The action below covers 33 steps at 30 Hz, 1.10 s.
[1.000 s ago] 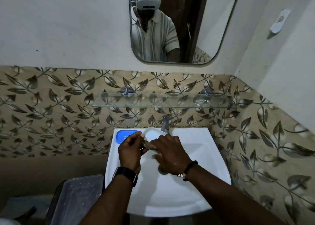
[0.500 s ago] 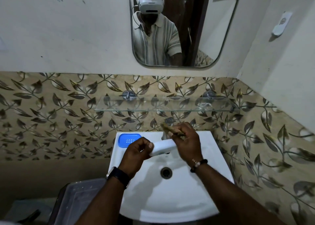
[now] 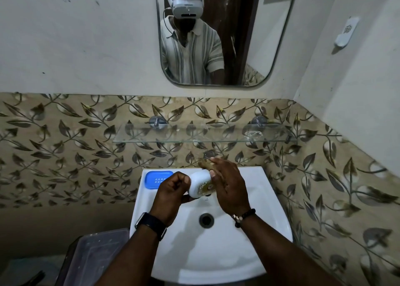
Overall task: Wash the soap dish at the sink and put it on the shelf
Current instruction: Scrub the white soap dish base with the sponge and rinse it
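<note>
**Two hands, one soap dish, over the sink**

Both hands are busy above the white sink (image 3: 255,238). The left hand (image 3: 173,190) is curled tight around one end of the single white soap dish (image 3: 200,187), which is held up over the basin, its patterned face turned toward us. The right hand (image 3: 229,188) pinches a brownish scrubbing pad (image 3: 205,164) between thumb and fingers, close to the dish's far end. One blue soap tray (image 3: 158,178) sits on the sink's back-left corner. One glass shelf (image 3: 151,137) hangs on two round mounts above, against leaf-patterned tiles (image 3: 65,145). One mirror (image 3: 259,36) hangs higher on the plain wall.
</note>
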### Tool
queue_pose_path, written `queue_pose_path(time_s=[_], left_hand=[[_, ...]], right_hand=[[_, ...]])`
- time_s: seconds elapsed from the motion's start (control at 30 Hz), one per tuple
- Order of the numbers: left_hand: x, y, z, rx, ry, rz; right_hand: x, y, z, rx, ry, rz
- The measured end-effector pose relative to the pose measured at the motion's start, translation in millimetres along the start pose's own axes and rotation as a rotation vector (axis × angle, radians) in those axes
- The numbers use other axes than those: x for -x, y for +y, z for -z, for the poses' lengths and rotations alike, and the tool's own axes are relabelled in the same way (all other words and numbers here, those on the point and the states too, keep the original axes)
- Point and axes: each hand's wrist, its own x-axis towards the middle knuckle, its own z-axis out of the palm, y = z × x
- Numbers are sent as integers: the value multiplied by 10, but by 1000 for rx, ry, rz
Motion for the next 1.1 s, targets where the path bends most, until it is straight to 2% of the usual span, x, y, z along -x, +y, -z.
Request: queue_pose_path(time_s=[0.1,0.2,0.27,0.33,0.4,0.47,0.57,0.7,0.8,0.87,0.93,1.0,1.07,1.1], left_hand=[[-13,84,-3,-41,-30,-7],[-7,146,-24,-67,-48,-27],[-3,163,-52,-60,-43,-51],[0,168,-85,-3,-31,-79],[-2,170,-127,85,-4,-101],[6,143,-161,172,48,-107],[25,99,-218,307,85,-142],[52,5,-335,329,55,-140],[103,-120,-363,226,22,-151],[145,-149,-305,22,-14,-135],[168,-73,-242,-80,-65,-98],[138,60,-205,-148,-106,-77],[70,192,-185,-201,-128,-63],[37,248,-181,-200,-144,-54]], right_hand=[[58,-24,-15,75,-87,279],[-20,5,57,-13,-101,334],[-54,17,74,-106,-26,199],[-58,4,42,-285,103,-69],[-81,-61,2,-605,215,-376],[-110,-139,-23,-890,290,-574],[-134,-270,-35,-1249,345,-782],[-141,-363,-71,-1457,383,-933],[-169,-368,-91,-1358,458,-931],[-176,-311,-15,-1110,460,-776],[-171,-220,136,-744,266,-491],[-183,-150,238,-405,-16,-184],[-189,-141,259,-172,-242,50],[-183,-152,258,-115,-298,116]])
